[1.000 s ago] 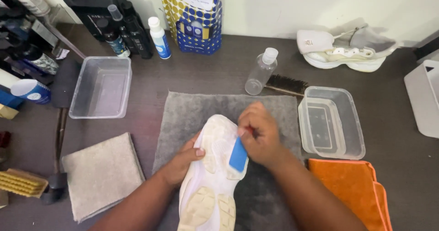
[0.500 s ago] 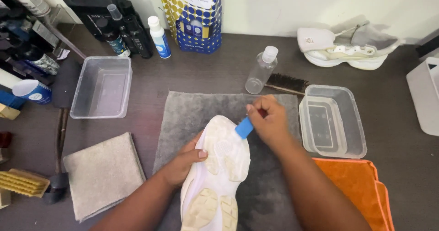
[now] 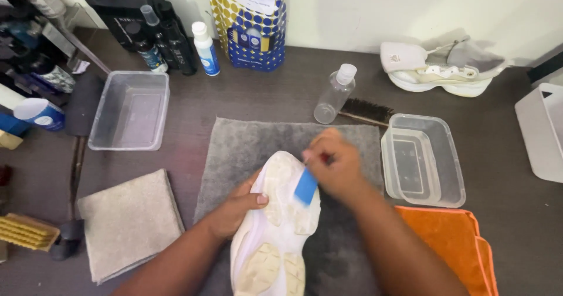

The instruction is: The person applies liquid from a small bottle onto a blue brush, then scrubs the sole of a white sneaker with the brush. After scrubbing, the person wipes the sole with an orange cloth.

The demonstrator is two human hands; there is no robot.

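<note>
A white sneaker (image 3: 275, 231) lies sole-up on a grey towel (image 3: 246, 143) in the middle of the dark table. My left hand (image 3: 234, 208) grips the sneaker's left side, thumb on the sole. My right hand (image 3: 331, 167) holds a small blue brush (image 3: 305, 186) and presses it against the front right part of the sole. The right hand is blurred from motion.
Clear plastic tubs stand at left (image 3: 130, 111) and right (image 3: 423, 158). A clear bottle (image 3: 334, 94) and dark bristle brush (image 3: 366, 109) lie behind the towel. The other sneaker (image 3: 440, 67) sits at back right. A beige cloth (image 3: 129, 223) and an orange cloth (image 3: 451, 243) flank the towel; bottles and a dotted box line the back.
My right hand swept the blue brush up off the sole's toe edge, then back down onto the sole. My left hand and the sneaker stayed put.
</note>
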